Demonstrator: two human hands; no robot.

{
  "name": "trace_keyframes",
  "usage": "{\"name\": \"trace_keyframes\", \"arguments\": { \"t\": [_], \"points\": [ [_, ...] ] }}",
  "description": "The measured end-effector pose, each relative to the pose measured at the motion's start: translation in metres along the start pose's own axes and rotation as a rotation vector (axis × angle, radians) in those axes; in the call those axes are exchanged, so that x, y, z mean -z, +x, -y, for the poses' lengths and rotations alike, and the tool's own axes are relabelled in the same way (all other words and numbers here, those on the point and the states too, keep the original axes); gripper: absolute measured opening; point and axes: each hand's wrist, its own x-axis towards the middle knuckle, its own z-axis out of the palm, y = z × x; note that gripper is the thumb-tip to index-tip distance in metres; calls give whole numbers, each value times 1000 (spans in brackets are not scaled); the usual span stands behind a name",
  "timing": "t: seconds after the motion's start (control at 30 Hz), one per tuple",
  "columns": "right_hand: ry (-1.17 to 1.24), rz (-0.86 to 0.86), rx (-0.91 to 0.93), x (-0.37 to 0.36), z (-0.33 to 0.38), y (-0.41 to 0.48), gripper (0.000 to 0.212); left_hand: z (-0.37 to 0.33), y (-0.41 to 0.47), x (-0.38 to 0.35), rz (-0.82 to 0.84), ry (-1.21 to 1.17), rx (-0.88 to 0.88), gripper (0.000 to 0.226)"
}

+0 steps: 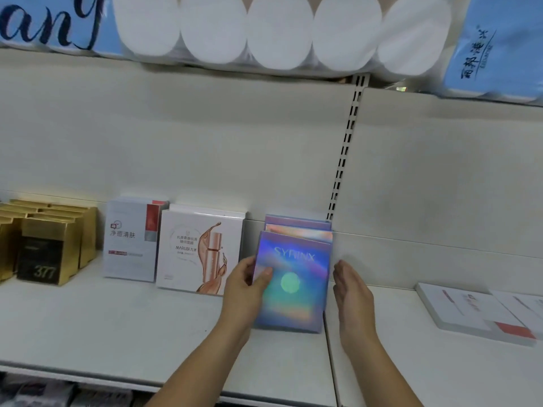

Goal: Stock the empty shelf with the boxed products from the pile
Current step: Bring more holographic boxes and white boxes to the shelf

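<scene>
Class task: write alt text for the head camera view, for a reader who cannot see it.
A person's left hand grips the front holographic box of an upright row on a white shelf; the open right hand hovers beside its right edge. White boxes and gold boxes stand further left; flat white boxes lie at right.

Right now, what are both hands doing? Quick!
Left hand: pinches the shiny box at its left edge.
Right hand: open, fingers straight, beside the box, holding nothing.
</scene>
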Motion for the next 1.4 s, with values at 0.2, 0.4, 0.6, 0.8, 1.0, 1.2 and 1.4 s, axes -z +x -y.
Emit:
{"name": "trace_keyframes", "arguments": {
  "t": [0.2, 0.4, 0.6, 0.8, 1.0, 1.2, 1.4],
  "points": [
    [-284, 129, 117, -7, -13, -16, 42, 12, 9, -28, -207, 153, -46, 15],
    [-428, 52, 195, -13, -16, -13, 49, 9, 2, -41, -262, -6, -59, 20],
    [-424, 52, 203, -14, -16, -14, 47, 16, 7, -40, -275, -28, -56, 30],
    [-426, 130, 183, -12, -10, -18, 41, 15, 5, -34, -206, 70, -99, 34],
    [-371, 148, 294, -5, 46, -32, 61, -23, -20, -15, 56, 222, -316, 54],
    [-347, 240, 413, 5, 86, -66, 56, -47, -27, 8, 247, 147, -296, 66],
    [-391, 107, 411, 45, 97, -108, 56, -33, -45, -9, 403, 191, -312, 75]
  ]
}}
